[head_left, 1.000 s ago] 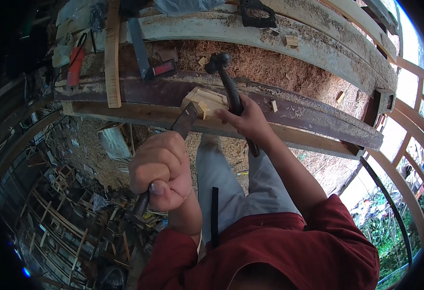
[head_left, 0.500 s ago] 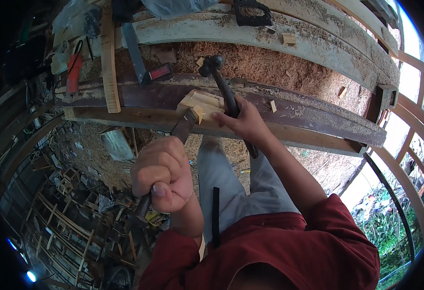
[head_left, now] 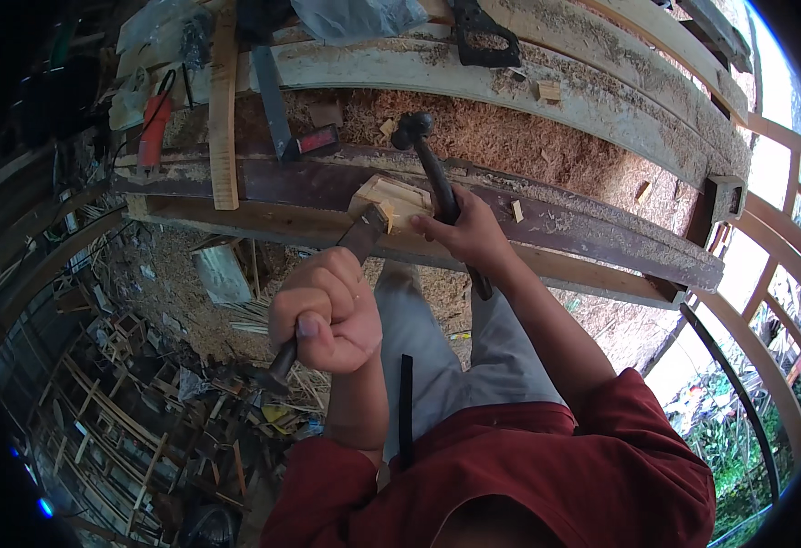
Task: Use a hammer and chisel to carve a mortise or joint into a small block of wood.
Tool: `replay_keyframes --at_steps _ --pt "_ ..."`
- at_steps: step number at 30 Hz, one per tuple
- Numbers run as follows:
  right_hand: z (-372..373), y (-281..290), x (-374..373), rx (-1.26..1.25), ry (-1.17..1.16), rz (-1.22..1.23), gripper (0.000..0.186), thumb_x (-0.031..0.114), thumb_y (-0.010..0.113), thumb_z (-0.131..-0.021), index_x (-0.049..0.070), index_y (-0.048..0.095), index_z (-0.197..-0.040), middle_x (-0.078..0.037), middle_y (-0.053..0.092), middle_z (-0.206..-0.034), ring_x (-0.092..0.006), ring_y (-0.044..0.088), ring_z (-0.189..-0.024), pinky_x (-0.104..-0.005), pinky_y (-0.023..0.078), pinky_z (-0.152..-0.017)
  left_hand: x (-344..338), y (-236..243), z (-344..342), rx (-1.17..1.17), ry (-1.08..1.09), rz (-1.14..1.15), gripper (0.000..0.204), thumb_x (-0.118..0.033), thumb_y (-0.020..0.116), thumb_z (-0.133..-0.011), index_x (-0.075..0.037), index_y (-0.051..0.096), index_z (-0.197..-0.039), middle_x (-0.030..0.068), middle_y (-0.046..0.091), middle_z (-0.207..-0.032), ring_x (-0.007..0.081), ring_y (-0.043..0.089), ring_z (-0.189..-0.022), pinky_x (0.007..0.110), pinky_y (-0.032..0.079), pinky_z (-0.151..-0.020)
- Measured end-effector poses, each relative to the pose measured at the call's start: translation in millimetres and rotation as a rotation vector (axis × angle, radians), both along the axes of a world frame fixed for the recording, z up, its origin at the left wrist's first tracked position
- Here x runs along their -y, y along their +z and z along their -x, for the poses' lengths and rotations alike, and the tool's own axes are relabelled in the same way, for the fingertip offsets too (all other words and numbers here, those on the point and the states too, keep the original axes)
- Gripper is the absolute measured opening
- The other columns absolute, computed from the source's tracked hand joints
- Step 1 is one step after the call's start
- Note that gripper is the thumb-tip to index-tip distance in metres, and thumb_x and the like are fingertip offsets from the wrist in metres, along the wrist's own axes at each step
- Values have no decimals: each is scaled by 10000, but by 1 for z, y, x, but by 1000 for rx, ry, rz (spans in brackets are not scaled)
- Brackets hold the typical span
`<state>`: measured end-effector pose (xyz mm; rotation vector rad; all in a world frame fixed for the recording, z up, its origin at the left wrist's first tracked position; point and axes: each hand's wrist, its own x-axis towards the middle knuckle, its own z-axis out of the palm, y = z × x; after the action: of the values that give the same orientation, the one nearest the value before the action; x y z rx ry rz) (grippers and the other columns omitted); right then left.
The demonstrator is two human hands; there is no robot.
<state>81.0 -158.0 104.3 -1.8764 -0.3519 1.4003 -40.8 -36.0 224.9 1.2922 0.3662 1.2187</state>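
My left hand (head_left: 326, 312) is closed in a fist around the handle of a chisel (head_left: 364, 233). The blade's tip meets the near left edge of a small pale wood block (head_left: 393, 195) with a recess cut in its top. A thin wood shaving (head_left: 388, 216) stands up at the tip. The block rests on a dark reddish-brown beam (head_left: 300, 185). On its right side, my right hand (head_left: 466, 230) has a thumb against the block. The same hand grips the dark handle of a hammer (head_left: 434, 169), whose head points away from me.
A try square (head_left: 271, 100) and a wood strip (head_left: 224, 119) lie across the beams at left, beside an orange-red power tool (head_left: 153, 132). A black-handled saw (head_left: 487, 41) lies at the back. Shavings (head_left: 547, 137) fill the gap between beams. Scrap wood (head_left: 126, 384) litters the floor at lower left.
My left hand and the chisel have moved slightly forward and right. My right hand still holds the hammer at the block. The whole view has shifted a little.
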Motion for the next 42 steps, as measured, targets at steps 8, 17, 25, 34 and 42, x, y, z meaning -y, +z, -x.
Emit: replay_keyframes --at_steps 8,17,25,34,42 --pt "-2 12 -6 47 34 21 510 414 889 -828 11 589 -915 -104 637 -759 -204 620 -709 -383 506 -677 10 2 -3 -74 52 -82 271 -204 458 -1005 -97 368 -773 -28 285 -538 92 247 -479 296 201 -478" --pt "-21 76 6 95 -7 -12 402 412 723 -993 20 639 -1021 -57 585 -720 -174 576 -684 -363 475 -642 10 -1 -8 -40 107 11 256 -136 508 -936 -46 415 -715 24 395 -514 109 325 -442 293 233 -439" --pt "-41 232 41 52 138 -308 366 377 523 -1114 31 594 -1015 -31 520 -672 -132 486 -602 -346 411 -569 8 -3 -9 -90 85 178 289 -149 539 -906 -45 425 -663 5 400 -573 79 328 -514 308 235 -489" --pt "-20 329 42 429 557 -381 323 359 665 -1014 47 584 -1036 -186 600 -687 -441 655 -656 -505 499 -596 8 7 -17 -398 154 37 281 -167 517 -966 -41 422 -733 58 447 -591 160 432 -577 305 377 -601" --pt "-4 360 51 409 609 -542 337 330 694 -995 24 555 -975 -194 618 -697 -436 638 -620 -512 487 -576 7 5 -18 -211 34 85 303 -176 525 -965 -69 373 -725 17 367 -611 113 320 -556 323 249 -553"
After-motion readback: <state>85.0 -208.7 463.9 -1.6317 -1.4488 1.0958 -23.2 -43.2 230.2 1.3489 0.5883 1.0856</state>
